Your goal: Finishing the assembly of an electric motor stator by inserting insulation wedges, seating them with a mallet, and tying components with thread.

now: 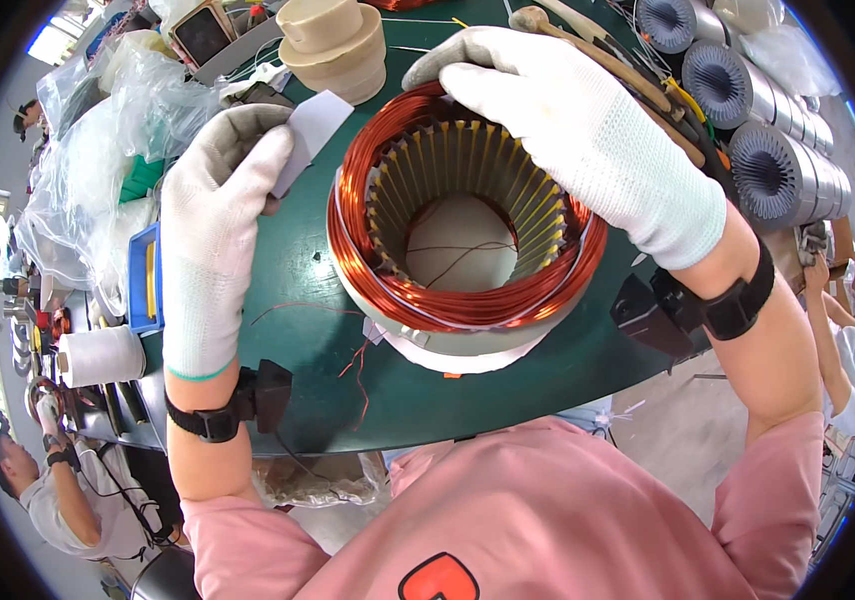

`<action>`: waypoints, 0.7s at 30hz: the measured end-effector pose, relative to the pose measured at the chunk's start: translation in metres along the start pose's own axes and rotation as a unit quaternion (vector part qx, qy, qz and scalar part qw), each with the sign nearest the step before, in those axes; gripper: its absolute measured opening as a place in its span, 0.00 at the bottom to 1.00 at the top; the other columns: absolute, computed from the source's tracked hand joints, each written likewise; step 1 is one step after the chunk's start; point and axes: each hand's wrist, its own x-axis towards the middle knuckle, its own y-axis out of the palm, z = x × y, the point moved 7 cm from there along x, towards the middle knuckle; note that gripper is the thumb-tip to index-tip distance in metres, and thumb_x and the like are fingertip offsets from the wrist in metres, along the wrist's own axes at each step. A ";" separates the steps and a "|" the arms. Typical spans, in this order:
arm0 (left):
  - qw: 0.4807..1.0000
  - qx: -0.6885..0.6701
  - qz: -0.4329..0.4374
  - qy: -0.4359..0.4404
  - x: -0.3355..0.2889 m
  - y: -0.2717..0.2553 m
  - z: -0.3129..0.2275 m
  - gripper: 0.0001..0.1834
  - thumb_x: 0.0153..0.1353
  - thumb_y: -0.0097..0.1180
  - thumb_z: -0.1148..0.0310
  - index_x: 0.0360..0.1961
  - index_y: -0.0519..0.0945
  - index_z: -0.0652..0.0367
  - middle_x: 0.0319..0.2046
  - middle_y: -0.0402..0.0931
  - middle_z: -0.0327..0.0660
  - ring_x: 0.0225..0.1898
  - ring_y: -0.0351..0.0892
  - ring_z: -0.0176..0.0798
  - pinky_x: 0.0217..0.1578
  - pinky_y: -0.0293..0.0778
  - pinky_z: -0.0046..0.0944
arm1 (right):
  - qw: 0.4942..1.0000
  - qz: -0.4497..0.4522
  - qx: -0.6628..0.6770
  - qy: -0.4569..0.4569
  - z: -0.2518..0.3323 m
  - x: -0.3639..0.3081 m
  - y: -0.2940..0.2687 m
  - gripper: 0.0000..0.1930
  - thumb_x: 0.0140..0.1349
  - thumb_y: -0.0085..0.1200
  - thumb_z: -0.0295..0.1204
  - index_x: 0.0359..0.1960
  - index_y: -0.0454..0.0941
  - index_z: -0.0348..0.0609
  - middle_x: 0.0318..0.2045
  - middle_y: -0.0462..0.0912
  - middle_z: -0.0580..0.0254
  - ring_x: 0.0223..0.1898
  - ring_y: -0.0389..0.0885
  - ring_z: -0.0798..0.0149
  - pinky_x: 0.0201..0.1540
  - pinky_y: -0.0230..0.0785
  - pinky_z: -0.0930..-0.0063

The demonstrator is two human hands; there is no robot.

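A motor stator (468,215) stands in front of me, its slots lined with yellowish insulation and copper windings (388,290) ringed round its top. A white cord runs over the coils. My left hand (218,190), in a white knit glove, pinches a pale sheet of insulating paper (316,135) to the left of the stator. My right hand (548,100), gloved the same, rests over the far right side of the windings with its fingers bent across the coil; its fingertips touch or hover at the far rim. Loose red wires cross the stator's bore.
A green table (298,370) carries the work. A cream stepped block (333,45) stands at the back, with plastic bags (108,130), a blue bin (146,275) and a thread spool (103,356) leftward. Wooden-handled tools (598,50) and stator cores (778,170) lie right. Other people work both sides.
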 end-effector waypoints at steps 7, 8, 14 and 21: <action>0.994 0.025 0.105 -0.021 0.001 0.010 -0.006 0.12 0.66 0.58 0.72 0.47 0.85 0.67 0.38 0.83 0.34 0.38 0.77 0.24 0.43 0.73 0.27 | 0.985 0.005 -0.114 -0.129 0.014 -0.005 -0.002 0.12 0.70 0.51 0.27 0.50 0.75 0.30 0.39 0.79 0.52 0.41 0.80 0.59 0.44 0.75 0.69; 0.994 0.010 0.112 -0.012 0.001 0.016 -0.008 0.13 0.66 0.58 0.71 0.47 0.84 0.68 0.37 0.83 0.34 0.38 0.78 0.24 0.42 0.73 0.26 | 0.986 0.003 -0.112 -0.127 0.010 -0.004 -0.002 0.12 0.70 0.51 0.27 0.50 0.75 0.30 0.39 0.79 0.52 0.41 0.80 0.59 0.44 0.75 0.69; 0.997 -0.033 0.066 0.007 -0.006 0.019 -0.003 0.09 0.64 0.62 0.74 0.43 0.83 0.69 0.34 0.84 0.36 0.34 0.79 0.25 0.38 0.76 0.27 | 0.913 -0.083 -0.246 -0.315 0.008 -0.011 0.002 0.10 0.60 0.53 0.22 0.43 0.77 0.31 0.40 0.77 0.49 0.42 0.79 0.52 0.47 0.75 0.66; 0.992 -0.077 -0.045 0.090 -0.012 0.034 -0.007 0.09 0.65 0.63 0.74 0.42 0.82 0.69 0.35 0.85 0.40 0.36 0.81 0.27 0.42 0.77 0.27 | 0.923 -0.035 -0.280 -0.262 0.008 -0.008 0.003 0.11 0.58 0.55 0.22 0.43 0.77 0.30 0.40 0.77 0.49 0.43 0.79 0.51 0.46 0.74 0.65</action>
